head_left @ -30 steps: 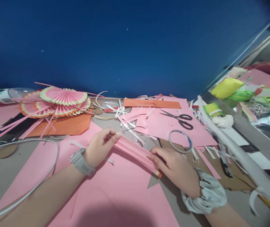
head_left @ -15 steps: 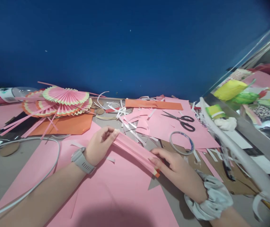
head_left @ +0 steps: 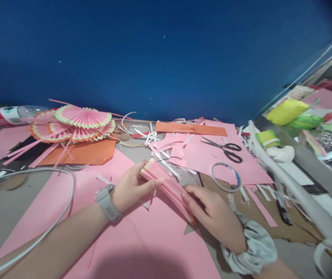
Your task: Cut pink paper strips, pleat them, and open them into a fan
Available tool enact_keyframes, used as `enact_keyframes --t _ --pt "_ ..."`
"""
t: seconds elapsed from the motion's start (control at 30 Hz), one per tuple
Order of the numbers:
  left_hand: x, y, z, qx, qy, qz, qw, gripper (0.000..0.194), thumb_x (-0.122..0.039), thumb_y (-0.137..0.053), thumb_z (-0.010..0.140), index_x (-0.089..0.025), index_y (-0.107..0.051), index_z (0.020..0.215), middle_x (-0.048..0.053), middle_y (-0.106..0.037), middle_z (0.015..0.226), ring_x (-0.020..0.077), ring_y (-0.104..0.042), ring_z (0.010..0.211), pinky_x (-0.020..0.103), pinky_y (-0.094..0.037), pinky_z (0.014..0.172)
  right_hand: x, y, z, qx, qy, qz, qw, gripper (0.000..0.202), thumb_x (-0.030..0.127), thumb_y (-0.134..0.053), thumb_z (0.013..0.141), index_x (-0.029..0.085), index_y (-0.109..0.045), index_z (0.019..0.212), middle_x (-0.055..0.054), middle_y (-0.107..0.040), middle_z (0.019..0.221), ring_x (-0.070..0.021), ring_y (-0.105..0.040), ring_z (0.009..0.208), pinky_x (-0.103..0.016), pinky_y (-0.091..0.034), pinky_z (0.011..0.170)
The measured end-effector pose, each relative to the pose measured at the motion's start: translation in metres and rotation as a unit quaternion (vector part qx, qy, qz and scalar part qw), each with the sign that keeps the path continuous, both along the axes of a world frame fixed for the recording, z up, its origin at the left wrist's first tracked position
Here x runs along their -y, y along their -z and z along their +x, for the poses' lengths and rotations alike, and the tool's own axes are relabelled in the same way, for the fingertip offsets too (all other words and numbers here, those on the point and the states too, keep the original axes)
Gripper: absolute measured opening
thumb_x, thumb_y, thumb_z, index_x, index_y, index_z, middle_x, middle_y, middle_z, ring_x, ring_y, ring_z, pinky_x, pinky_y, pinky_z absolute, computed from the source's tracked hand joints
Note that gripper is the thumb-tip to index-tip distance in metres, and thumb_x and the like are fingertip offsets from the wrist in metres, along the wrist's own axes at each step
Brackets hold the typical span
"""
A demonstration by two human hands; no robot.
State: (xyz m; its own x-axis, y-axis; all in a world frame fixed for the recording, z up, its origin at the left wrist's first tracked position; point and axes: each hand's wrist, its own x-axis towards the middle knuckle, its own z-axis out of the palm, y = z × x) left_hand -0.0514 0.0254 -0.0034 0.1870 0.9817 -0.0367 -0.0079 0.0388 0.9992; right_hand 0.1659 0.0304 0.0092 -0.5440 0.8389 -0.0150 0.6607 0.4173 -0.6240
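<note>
Between my hands slants a narrow pleated strip of pink paper (head_left: 168, 186), with pale yellow at its upper end and a bit of orange at the lower one. My left hand (head_left: 135, 188), with a grey watch (head_left: 108, 201) on the wrist, pinches the strip near its upper left end, thumb across the top. At the lower right end, my right hand (head_left: 212, 211) grips it between thumb and fingers; a pale scrunchie (head_left: 250, 248) circles that wrist. Beneath both hands spreads a large pink paper sheet (head_left: 142, 248).
Folded paper fans (head_left: 81, 120) lie at the left on orange paper (head_left: 81, 152), near a bottle (head_left: 11, 116). Black-handled scissors (head_left: 227, 149) and a tape roll (head_left: 226, 177) rest right of centre. A white cable (head_left: 72, 193) loops at left; a cutter knife (head_left: 284, 211) lies right.
My left hand has slid inward along the pleated paper, its thumb now lying over the top and the yellow end showing. My right hand has moved slightly left, still holding the lower end.
</note>
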Motion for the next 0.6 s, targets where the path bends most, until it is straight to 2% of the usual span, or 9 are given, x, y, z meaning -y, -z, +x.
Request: enact_keyframes --t 0.07,0.13,0.2,0.27,0.33,0.43,0.53,0.6 --pt "0.003 -0.005 0.005 0.05 -0.034 -0.003 0.998 0.032 -0.031 -0.064 0.076 -0.018 -0.045 0.098 -0.004 -0.057 0.063 0.0098 -0.055 0.055 0.02 -0.047 0.052 0.002 0.002 -0.001 -0.015 -0.003 0.019 1.0 0.014 0.027 -0.037 0.092 0.024 -0.051 0.093 0.003 -0.059 0.074 -0.0137 -0.054 0.074 -0.027 -0.037 0.07" --pt "0.007 -0.012 0.012 0.076 -0.041 -0.031 0.996 0.031 -0.039 -0.055 0.081 -0.017 -0.046 0.102 -0.003 -0.056 0.063 0.0099 -0.055 0.054 0.02 -0.046 0.051 0.003 0.004 0.0 -0.03 -0.006 0.051 0.998 0.015 0.025 -0.037 0.092 0.024 -0.051 0.099 0.002 -0.06 0.078 -0.0142 -0.055 0.078 -0.027 -0.038 0.072" --pt "0.012 -0.018 0.019 0.016 -0.012 -0.065 0.998 0.032 -0.044 -0.048 0.084 -0.014 -0.054 0.088 -0.001 -0.057 0.056 0.0109 -0.055 0.051 0.021 -0.045 0.049 0.005 0.005 0.0 -0.033 -0.016 0.083 0.996 0.015 0.023 -0.037 0.092 0.022 -0.05 0.099 0.001 -0.059 0.077 -0.0147 -0.054 0.078 -0.028 -0.039 0.072" --pt "0.018 -0.021 0.027 -0.064 0.003 -0.071 0.995 0.036 -0.046 -0.051 0.081 -0.012 -0.059 0.074 0.003 -0.061 0.056 0.0129 -0.058 0.054 0.021 -0.046 0.05 0.006 0.005 0.0 -0.025 -0.027 0.115 0.993 0.014 0.021 -0.036 0.092 0.021 -0.05 0.095 0.0 -0.058 0.073 -0.0151 -0.053 0.073 -0.029 -0.039 0.069" --pt "0.024 -0.019 0.034 -0.093 0.014 -0.108 0.99 0.041 -0.047 -0.05 0.081 -0.01 -0.062 0.07 0.007 -0.066 0.062 0.0157 -0.062 0.059 0.023 -0.049 0.055 0.006 0.005 -0.001 -0.018 -0.028 0.153 0.988 0.014 0.02 -0.038 0.091 0.02 -0.051 0.09 -0.001 -0.058 0.073 -0.0157 -0.051 0.071 -0.03 -0.039 0.068" --pt "0.028 -0.01 0.04 -0.052 0.039 -0.163 0.985 0.046 -0.049 -0.045 0.083 -0.008 -0.065 0.083 0.012 -0.069 0.076 0.0198 -0.065 0.069 0.029 -0.053 0.061 0.004 0.004 -0.002 -0.02 -0.044 0.203 0.978 0.013 0.019 -0.041 0.09 0.019 -0.054 0.089 -0.004 -0.059 0.081 -0.0174 -0.052 0.08 -0.032 -0.041 0.073" --pt "0.03 -0.003 0.043 -0.048 0.041 -0.181 0.981 0.05 -0.052 -0.042 0.084 -0.008 -0.065 0.088 0.014 -0.069 0.084 0.0201 -0.066 0.067 0.033 -0.054 0.064 0.002 0.004 -0.002 -0.029 -0.059 0.237 0.969 0.016 0.019 -0.041 0.089 0.018 -0.057 0.09 -0.005 -0.06 0.084 -0.0178 -0.054 0.083 -0.032 -0.043 0.075" --pt "0.03 -0.002 0.043 -0.033 0.066 -0.179 0.981 0.049 -0.051 -0.04 0.085 -0.009 -0.064 0.09 0.014 -0.069 0.088 0.0202 -0.066 0.068 0.034 -0.054 0.066 0.002 0.004 -0.002 -0.031 -0.053 0.251 0.966 0.019 0.021 -0.04 0.09 0.018 -0.057 0.097 -0.005 -0.061 0.083 -0.0172 -0.055 0.08 -0.031 -0.045 0.072"
